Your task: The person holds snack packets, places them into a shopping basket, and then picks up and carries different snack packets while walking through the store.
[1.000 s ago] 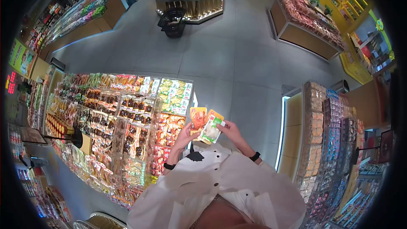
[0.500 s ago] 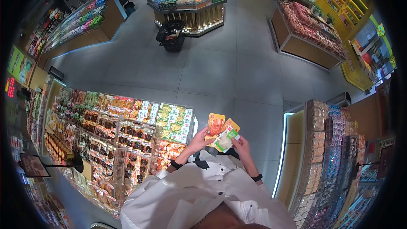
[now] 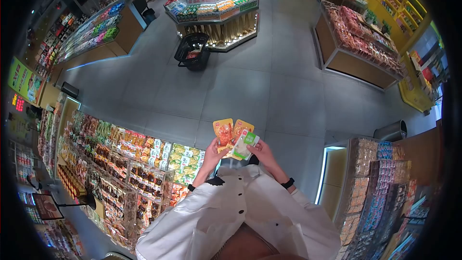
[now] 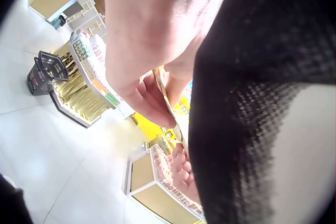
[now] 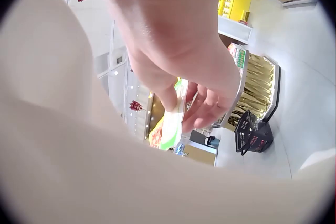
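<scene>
In the head view, my left hand (image 3: 211, 156) grips an orange-yellow snack packet (image 3: 223, 132) by its lower part. A second orange-yellow packet (image 3: 244, 125) stands beside it, partly covered by a green-and-white snack packet (image 3: 245, 144). My right hand (image 3: 262, 153) pinches the green-and-white one at its right edge, thumb on the front. Held in front of the white shirt, the packets fan out and overlap. The right wrist view shows the thumb on one face of the green-and-white packet and fingers behind. Seen edge-on in the left wrist view, a packet (image 4: 167, 95) sits between thumb and fingers.
A black shopping basket (image 3: 193, 52) with items inside sits on the grey floor before an octagonal display stand (image 3: 219, 29). Racks of packaged snacks (image 3: 144, 173) flank me on the left, more shelves (image 3: 358, 183) on the right. Another display counter (image 3: 356, 53) stands at the far right.
The head view has shifted, so the basket and stands appear lower and nearer. Both hands moved right, then back left with the packets. The green-and-white packet stays in the right hand's pinch.
</scene>
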`<act>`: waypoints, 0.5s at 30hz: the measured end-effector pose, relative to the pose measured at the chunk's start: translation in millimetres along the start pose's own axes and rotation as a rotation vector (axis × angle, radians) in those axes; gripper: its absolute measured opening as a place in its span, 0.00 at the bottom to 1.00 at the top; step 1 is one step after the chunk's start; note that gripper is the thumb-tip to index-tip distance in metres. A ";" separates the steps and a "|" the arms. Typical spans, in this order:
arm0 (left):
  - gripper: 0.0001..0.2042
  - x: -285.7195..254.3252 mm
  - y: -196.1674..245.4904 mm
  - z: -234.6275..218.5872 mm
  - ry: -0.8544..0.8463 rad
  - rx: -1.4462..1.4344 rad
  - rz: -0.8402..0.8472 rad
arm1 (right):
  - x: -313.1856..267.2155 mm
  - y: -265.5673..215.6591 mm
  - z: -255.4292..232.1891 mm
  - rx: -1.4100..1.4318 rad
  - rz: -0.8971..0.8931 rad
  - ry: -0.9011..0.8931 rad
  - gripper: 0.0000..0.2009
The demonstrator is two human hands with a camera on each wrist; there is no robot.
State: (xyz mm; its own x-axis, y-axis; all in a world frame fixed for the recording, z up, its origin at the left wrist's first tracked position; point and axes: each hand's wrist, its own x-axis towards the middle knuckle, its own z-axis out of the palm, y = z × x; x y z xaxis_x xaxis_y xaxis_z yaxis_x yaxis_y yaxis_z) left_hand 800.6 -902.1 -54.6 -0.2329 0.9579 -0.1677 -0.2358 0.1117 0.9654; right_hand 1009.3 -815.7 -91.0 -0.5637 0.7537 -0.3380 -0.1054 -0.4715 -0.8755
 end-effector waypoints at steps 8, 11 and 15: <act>0.27 121.6 23.5 8.4 0.192 -0.088 0.130 | 65.1 -59.9 -67.8 0.047 -0.044 0.150 0.19; 0.27 167.6 34.8 4.0 0.216 -0.109 0.121 | 88.4 -69.4 -88.0 0.069 -0.022 0.205 0.21; 0.28 237.5 44.0 -6.9 0.241 -0.177 0.153 | 134.4 -80.5 -117.1 0.010 0.028 0.253 0.20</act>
State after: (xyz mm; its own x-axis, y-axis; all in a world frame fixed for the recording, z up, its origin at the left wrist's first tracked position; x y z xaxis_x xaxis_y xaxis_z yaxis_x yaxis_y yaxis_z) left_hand 728.4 -671.5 -53.3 -0.4898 0.8675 -0.0866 -0.3362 -0.0963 0.9369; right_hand 1038.0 -622.9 -106.3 -0.3435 0.8305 -0.4385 -0.1020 -0.4972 -0.8616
